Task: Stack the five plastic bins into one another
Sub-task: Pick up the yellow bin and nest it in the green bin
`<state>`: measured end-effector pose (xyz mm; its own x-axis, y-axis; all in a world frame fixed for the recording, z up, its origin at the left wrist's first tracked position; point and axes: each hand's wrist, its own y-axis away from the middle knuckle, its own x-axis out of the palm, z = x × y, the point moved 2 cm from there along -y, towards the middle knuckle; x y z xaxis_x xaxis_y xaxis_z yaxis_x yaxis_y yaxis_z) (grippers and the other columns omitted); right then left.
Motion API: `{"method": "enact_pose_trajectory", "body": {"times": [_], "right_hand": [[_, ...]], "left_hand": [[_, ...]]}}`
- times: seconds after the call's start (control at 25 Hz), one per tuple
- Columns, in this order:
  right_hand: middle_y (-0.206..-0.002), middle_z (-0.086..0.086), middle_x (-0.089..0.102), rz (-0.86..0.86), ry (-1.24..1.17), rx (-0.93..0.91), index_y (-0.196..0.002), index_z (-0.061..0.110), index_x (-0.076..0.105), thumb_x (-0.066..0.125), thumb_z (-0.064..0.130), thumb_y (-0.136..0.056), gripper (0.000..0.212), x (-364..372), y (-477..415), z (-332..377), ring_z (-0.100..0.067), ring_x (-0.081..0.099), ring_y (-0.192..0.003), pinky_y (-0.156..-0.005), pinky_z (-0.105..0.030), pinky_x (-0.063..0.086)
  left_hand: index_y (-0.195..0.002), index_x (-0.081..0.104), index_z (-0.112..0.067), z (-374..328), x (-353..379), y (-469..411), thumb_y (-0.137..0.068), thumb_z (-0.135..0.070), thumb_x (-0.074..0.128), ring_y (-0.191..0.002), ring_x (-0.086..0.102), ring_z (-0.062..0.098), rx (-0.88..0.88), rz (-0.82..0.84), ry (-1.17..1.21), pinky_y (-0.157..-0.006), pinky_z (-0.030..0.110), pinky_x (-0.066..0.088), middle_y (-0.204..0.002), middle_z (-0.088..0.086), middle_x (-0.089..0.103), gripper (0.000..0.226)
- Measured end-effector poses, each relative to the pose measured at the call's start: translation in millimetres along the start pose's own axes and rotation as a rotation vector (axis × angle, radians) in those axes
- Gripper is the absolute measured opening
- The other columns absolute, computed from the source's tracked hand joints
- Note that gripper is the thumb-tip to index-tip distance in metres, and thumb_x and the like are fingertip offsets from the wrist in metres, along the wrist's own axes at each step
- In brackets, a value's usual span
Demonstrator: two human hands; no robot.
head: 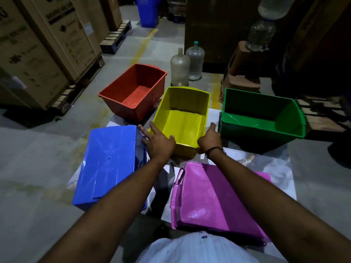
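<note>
Both bare forearms reach forward from the bottom of the view to the near end of the yellow bin (182, 118), which stands open side up at the middle of the group. The left hand (158, 142) lies at the bin's near left corner, fingers spread along the outer wall and thumb hooked over the near rim. The right hand (209, 138) takes the near right corner, thumb pointing up along the right wall; its fingers are hidden behind the hand, so whether that grip is closed on the rim cannot be told. A dark band circles the right wrist.

The red bin (133, 92) and green bin (262, 114) stand upright on either side further back. The blue bin (108, 164) and purple bin (214, 196) lie bottom up nearest the person, the arms crossing over their edges. The marbled sheet (273, 168) beneath is mostly covered.
</note>
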<state>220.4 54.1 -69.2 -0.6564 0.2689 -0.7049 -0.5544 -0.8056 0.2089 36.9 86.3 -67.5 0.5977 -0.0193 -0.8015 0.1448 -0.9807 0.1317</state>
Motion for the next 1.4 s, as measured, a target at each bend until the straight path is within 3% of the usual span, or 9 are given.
{"method": "enact_pose_trajectory", "body": {"times": [0.16, 0.32, 0.52, 0.8, 0.96, 1.04, 1.16, 1.28, 1.4], "right_hand": [[-0.07, -0.014, 0.069, 0.119, 0.009, -0.101, -0.123, 0.005, 0.053, 0.049, 0.015, -0.068, 0.057, 13.8, -0.1, -1.9, -0.017, 0.065, -0.043, -0.038, -0.02, 0.049], [-0.075, -0.013, 0.072, 0.157, -0.04, -0.136, -0.091, 0.017, 0.064, 0.051, 0.023, -0.07, 0.025, 20.3, -5.5, -6.8, -0.034, 0.071, -0.071, -0.066, -0.047, 0.061], [-0.103, -0.015, 0.074, 0.083, 0.007, -0.226, -0.116, 0.008, 0.069, 0.062, 0.014, -0.084, 0.033, -3.6, -11.0, -5.0, -0.033, 0.067, -0.1, -0.088, -0.039, 0.054], [-0.12, -0.025, 0.057, -0.242, 0.047, -0.42, -0.12, 0.001, 0.06, 0.054, 0.036, -0.079, 0.054, -66.6, -53.3, 30.7, -0.041, 0.057, -0.11, -0.096, -0.045, 0.046], [-0.144, -0.021, 0.046, -0.227, -0.046, -0.413, -0.14, 0.005, 0.048, 0.062, 0.04, -0.086, 0.065, -98.0, -72.1, 49.0, -0.035, 0.044, -0.134, -0.111, -0.042, 0.036], [-0.139, -0.017, 0.054, -0.174, -0.102, -0.502, -0.141, 0.009, 0.049, 0.065, 0.034, -0.082, 0.065, -108.0, -69.8, 58.2, -0.03, 0.052, -0.127, -0.107, -0.04, 0.043], [-0.131, -0.014, 0.058, -0.212, -0.165, -0.591, -0.14, 0.011, 0.051, 0.066, 0.035, -0.08, 0.066, -109.1, -46.5, 67.4, -0.027, 0.057, -0.118, -0.097, -0.03, 0.045], [-0.126, -0.015, 0.054, -0.404, -0.141, -0.611, -0.138, 0.008, 0.05, 0.068, 0.034, -0.084, 0.063, -94.8, -8.5, 73.6, -0.029, 0.056, -0.114, -0.093, -0.035, 0.048], [-0.125, -0.017, 0.053, -0.486, -0.011, -0.657, -0.136, 0.006, 0.052, 0.067, 0.028, -0.081, 0.062, -92.2, 12.4, 75.4, -0.034, 0.057, -0.111, -0.087, -0.039, 0.05]], "left_hand": [[-0.16, -0.007, -0.01, 2.9, 9.9, 3.1, -0.086, -0.046, 0.072, -0.13, 0.05, 0.05, -0.223, 0.124, 0.181, -0.101, 0.051, 0.046, -0.158, 0.03, 0.026, 0.115], [-0.152, -0.027, -0.029, 27.7, 37.2, -29.7, -0.063, -0.031, 0.072, -0.103, 0.067, 0.046, -0.327, 0.13, 0.373, -0.088, 0.052, 0.058, -0.135, 0.023, 0.056, 0.133], [-0.159, -0.014, -0.033, 15.4, 6.7, -18.1, -0.075, -0.011, 0.063, -0.082, 0.072, 0.038, -0.344, 0.121, 0.547, -0.076, 0.047, 0.062, -0.107, 0.013, 0.063, 0.116], [-0.161, 0.008, -0.037, 22.8, -20.9, -33.1, -0.089, -0.009, 0.055, -0.1, 0.064, 0.037, -0.149, 0.034, 0.593, -0.087, 0.05, 0.057, -0.133, 0.005, 0.058, 0.09], [-0.162, 0.015, -0.03, 36.6, -33.3, -48.7, -0.094, 0.003, 0.05, -0.061, 0.052, 0.022, -0.06, 0.026, 0.622, -0.059, 0.033, 0.044, -0.12, 0.024, 0.061, 0.083], [-0.161, 0.015, -0.034, 45.3, -39.4, -60.1, -0.093, 0.006, 0.049, -0.053, 0.047, 0.022, -0.011, 0.044, 0.575, -0.047, 0.027, 0.037, -0.136, 0.034, 0.054, 0.086], [-0.162, 0.013, -0.033, 52.0, -42.5, -67.1, -0.095, 0.008, 0.047, -0.068, 0.055, 0.025, 0.041, 0.082, 0.532, -0.06, 0.036, 0.044, -0.149, 0.017, 0.052, 0.086], [-0.163, 0.014, -0.03, 55.2, -34.4, -68.5, -0.096, 0.008, 0.046, -0.073, 0.054, 0.027, 0.036, 0.055, 0.507, -0.061, 0.036, 0.041, -0.145, 0.02, 0.055, 0.083], [-0.163, 0.017, -0.026, 55.3, -27.3, -77.8, -0.091, 0.01, 0.046, -0.102, 0.065, 0.037, -0.01, 0.014, 0.587, -0.071, 0.037, 0.046, -0.144, 0.017, 0.058, 0.086]]}}
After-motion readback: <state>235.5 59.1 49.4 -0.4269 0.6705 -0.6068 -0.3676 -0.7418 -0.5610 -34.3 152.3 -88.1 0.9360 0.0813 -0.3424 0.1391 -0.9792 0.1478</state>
